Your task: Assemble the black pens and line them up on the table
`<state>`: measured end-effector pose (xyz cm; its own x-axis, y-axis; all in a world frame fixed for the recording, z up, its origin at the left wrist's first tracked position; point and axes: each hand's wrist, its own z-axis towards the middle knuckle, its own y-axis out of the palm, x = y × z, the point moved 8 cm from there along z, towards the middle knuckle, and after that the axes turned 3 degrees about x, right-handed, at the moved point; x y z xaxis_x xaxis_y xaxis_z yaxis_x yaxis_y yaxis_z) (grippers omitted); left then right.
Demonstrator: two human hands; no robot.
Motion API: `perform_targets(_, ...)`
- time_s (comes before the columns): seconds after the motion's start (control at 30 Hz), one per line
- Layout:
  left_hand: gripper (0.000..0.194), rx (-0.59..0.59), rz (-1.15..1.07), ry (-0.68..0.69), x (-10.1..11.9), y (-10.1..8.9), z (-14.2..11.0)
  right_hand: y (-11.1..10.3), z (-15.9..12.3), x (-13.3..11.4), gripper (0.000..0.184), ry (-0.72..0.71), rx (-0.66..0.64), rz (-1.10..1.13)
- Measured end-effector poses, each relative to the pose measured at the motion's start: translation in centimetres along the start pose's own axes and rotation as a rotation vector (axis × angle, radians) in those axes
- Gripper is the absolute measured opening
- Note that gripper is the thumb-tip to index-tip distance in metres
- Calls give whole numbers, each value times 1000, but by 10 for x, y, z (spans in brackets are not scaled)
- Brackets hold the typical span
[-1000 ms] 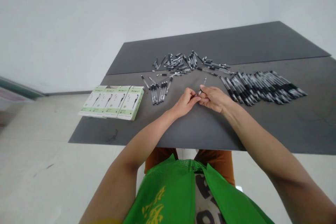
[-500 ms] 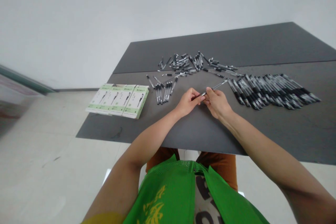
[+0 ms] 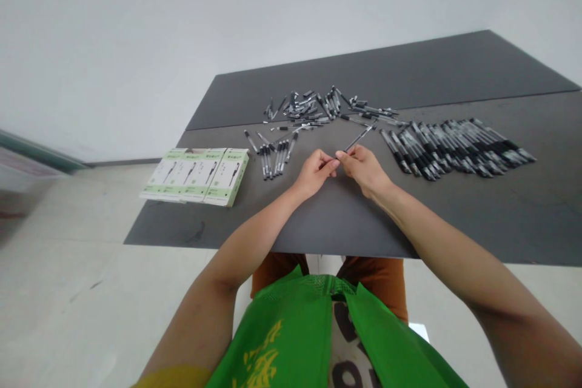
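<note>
A dark grey table [image 3: 345, 224] carries many pens. My right hand [image 3: 364, 168] pinches a slim pen [image 3: 359, 137] that points up and to the right, toward the far side of the table. My left hand [image 3: 313, 171] is closed too, its fingertips meeting the pen's near end right beside the right hand's fingers. Both hands hover just above the table's middle. What the left fingers grip exactly is too small to see.
A long row of assembled black pens [image 3: 454, 148] lies to the right. A loose heap of pen parts [image 3: 318, 109] sits behind the hands, a small group of pens [image 3: 275, 154] to their left. Green-and-white boxes [image 3: 197, 174] lie at the table's left edge.
The pen in my right hand has swung from nearly upright to slanting right and away. Both hands have stayed together over the table's middle, shifting slightly.
</note>
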<state>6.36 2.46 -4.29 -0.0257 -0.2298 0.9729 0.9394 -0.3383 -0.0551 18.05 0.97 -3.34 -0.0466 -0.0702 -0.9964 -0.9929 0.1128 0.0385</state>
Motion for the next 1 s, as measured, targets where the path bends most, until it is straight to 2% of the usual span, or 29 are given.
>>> perform_targets(0.2, 47, 14, -56, -9, -1, -3, 0, 9, -4, -6, 48, 68, -96, 141)
perform_targets(0.37, 45, -44, -187, -143, -3, 7, -2, 17, -3, -3, 52, 90, -184, 190)
perform_targets(0.43, 43, -31, -233, -187, -5, 7, -3, 20, -5, -4, 51, 80, -198, 168)
perform_targets(0.5, 43, 43, -264, -210, -7, 2, -3, 22, -7, -6, 49, 57, -182, 151)
perform_targets(0.63, 37, 274, -380, -242, -13, -15, -4, 25, -10, -6, 41, -1, -86, 117)
perform_targets(0.77, 30, 361, -499, -289, -14, -20, -5, 23, -10, -2, 35, -95, 6, 41)
perform_targets(0.9, 36, 299, -487, -296, -7, -13, -6, 19, -6, -1, 31, -189, 0, -25)
perform_targets(1.0, 44, 209, -471, -278, -2, -3, -7, 10, -7, -5, 27, -227, 51, -188)
